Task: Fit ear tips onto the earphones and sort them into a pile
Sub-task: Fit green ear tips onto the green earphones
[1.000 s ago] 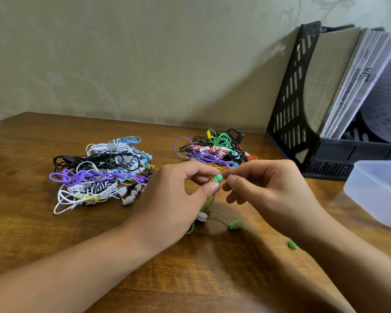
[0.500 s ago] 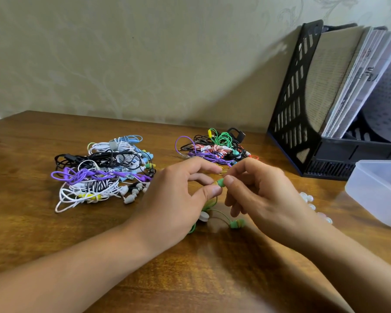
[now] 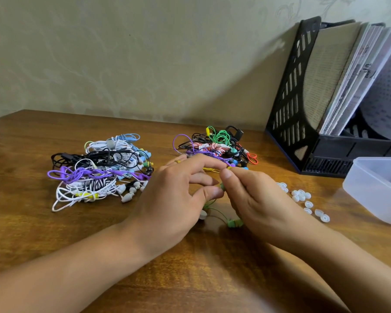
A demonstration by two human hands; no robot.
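Observation:
My left hand (image 3: 176, 199) and my right hand (image 3: 255, 199) meet over the middle of the wooden table (image 3: 32, 222), both pinching one small green earbud (image 3: 222, 185) between thumb and fingers. Its thin green cable hangs down to a second green earbud (image 3: 234, 223) lying on the table under my right hand. A pile of bundled earphones (image 3: 97, 170) in white, black and purple lies to the left. A second tangled pile (image 3: 215, 147) with green, purple and red cables lies behind my hands. Several loose white ear tips (image 3: 301, 197) are scattered to the right.
A clear plastic container (image 3: 377, 188) stands at the right edge. A black file holder (image 3: 303, 105) with papers leans against the wall at the back right. The beige wall runs along the far edge of the table.
My right hand has shifted a little left and turned, uncovering the white ear tips on the table. The loose green piece near my right wrist is no longer seen. Both hands stay pinched on the green earbud.

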